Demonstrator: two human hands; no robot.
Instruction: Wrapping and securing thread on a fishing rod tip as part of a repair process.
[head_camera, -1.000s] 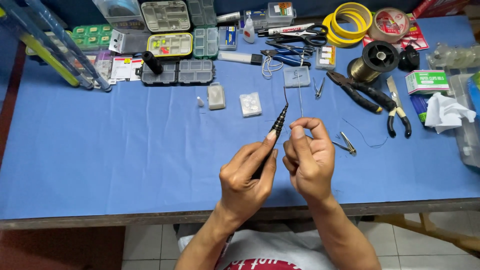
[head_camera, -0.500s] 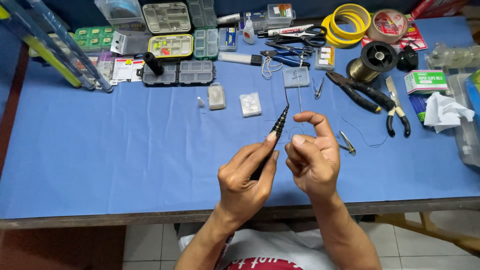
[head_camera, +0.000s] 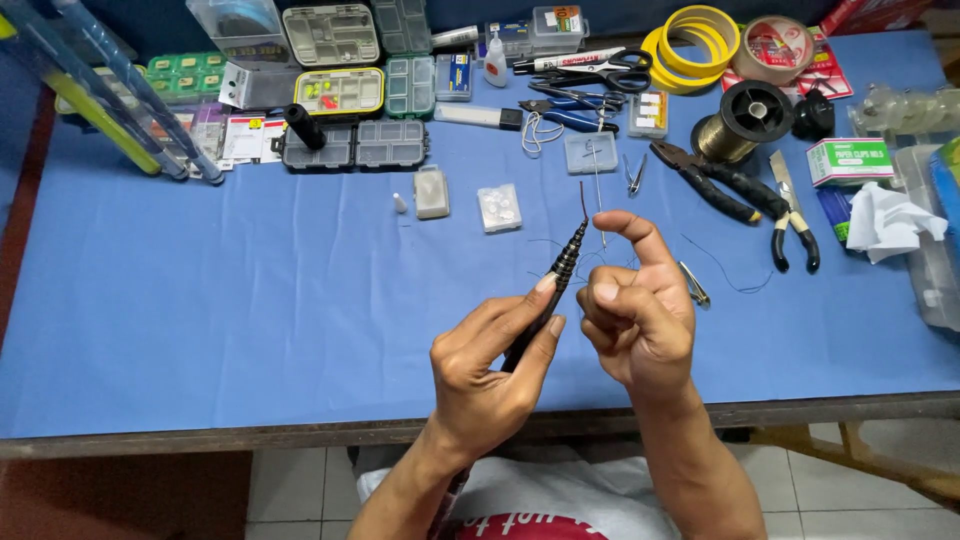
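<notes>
Left hand (head_camera: 490, 365) is holding a thin black tool (head_camera: 545, 300) w/ its grip clamped on the shaft, tip pointing toward 1 o'clock above the blue worktop (head_camera: 200, 300). Right hand (head_camera: 635, 310) is sitting just beside it at 3 o'clock, index finger up, other fingers curled in; it's probably pinching fine thread (head_camera: 600, 255), but that's too thin to tell for sure. Pliers (head_camera: 705, 180) are lying toward 1 o'clock, clear boxes (head_camera: 355, 145) toward 11.

Risk, as a judgement: thread could be slipping off the tool tip if tension drops, or snagging on the clip (head_camera: 693, 283) nearby.

Vs. half a sec ago: right index is arching further over the tip, fingers curling tighter; left hand is barely changing.
</notes>
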